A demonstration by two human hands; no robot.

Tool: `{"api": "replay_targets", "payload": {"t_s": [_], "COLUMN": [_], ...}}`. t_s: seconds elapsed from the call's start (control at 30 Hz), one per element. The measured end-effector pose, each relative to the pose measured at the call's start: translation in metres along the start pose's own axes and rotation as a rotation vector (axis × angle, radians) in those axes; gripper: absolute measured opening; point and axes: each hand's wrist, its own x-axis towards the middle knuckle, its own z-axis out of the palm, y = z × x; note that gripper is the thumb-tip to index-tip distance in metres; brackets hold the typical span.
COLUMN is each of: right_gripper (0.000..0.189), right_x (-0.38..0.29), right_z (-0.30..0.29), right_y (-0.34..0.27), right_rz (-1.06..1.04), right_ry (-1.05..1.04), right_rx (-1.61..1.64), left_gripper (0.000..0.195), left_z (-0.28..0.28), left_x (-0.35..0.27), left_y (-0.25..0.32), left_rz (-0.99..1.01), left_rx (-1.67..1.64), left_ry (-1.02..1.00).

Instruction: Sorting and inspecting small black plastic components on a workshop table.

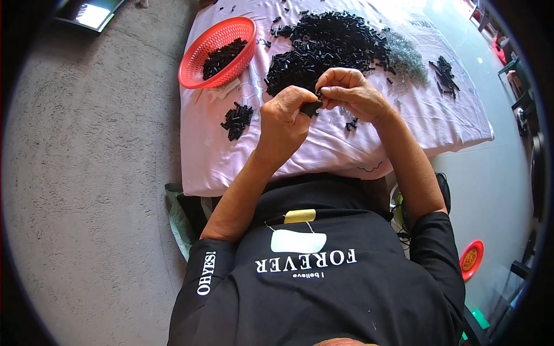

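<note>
My left hand (285, 123) and my right hand (352, 95) meet at the near edge of a large heap of small black plastic parts (333, 39). A black cover sits on a finger of my left hand. Fingertips of my right hand pinch a small black part (319, 92) against the left hand's fingers; whether the left also grips it is hard to tell. Right of the heap lies a pile of small clear or silvery pieces (404, 58). A smaller pile of black parts (237, 121) lies left of my left hand. A few black parts (351, 124) lie below my right hand.
A red plastic basket (188, 69) with black parts inside stands at the table's left. Longer black pieces (444, 77) lie at the right. A pink cloth (329, 151) covers the table. A red round dish (471, 260) is on the floor at right, and a dark-framed screen (93, 15) is at upper left.
</note>
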Motion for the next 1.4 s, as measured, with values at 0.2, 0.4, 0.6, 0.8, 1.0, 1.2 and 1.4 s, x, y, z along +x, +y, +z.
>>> {"api": "replay_targets", "payload": {"t_s": [0.2, 0.4, 0.6, 0.8, 1.0, 1.2, 1.4], "right_gripper": [0.018, 0.016, 0.014, 0.016, 0.019, 0.028, 0.037], "right_x": [0.001, 0.001, 0.001, 0.001, 0.001, 0.001, 0.001], "right_z": [-0.002, -0.004, -0.003, -0.001, 0.0, 0.0, 0.005], "right_y": [0.002, 0.004, 0.004, 0.003, 0.003, 0.003, 0.001], "right_rz": [0.017, 0.028, 0.0, 0.006, 0.009, -0.007, -0.05], "right_ry": [-0.007, -0.018, -0.043, -0.026, -0.026, -0.037, -0.035], "right_rx": [0.025, 0.069, 0.01, 0.026, 0.01, 0.018, -0.039], "left_gripper": [0.016, 0.016, 0.017, 0.021, 0.037, 0.044, 0.038], "left_z": [0.003, 0.006, 0.004, -0.003, -0.01, -0.01, -0.012], "left_x": [-0.003, -0.003, -0.001, 0.006, 0.011, 0.014, 0.017], "left_y": [-0.003, -0.007, -0.005, 0.001, -0.004, -0.007, -0.001], "left_rz": [0.091, 0.124, 0.029, -0.151, -0.078, 0.005, 0.007], "left_rx": [0.044, 0.044, -0.044, -0.118, -0.02, 0.004, 0.047], "left_ry": [0.04, 0.043, 0.015, -0.074, -0.181, -0.225, -0.295]}}
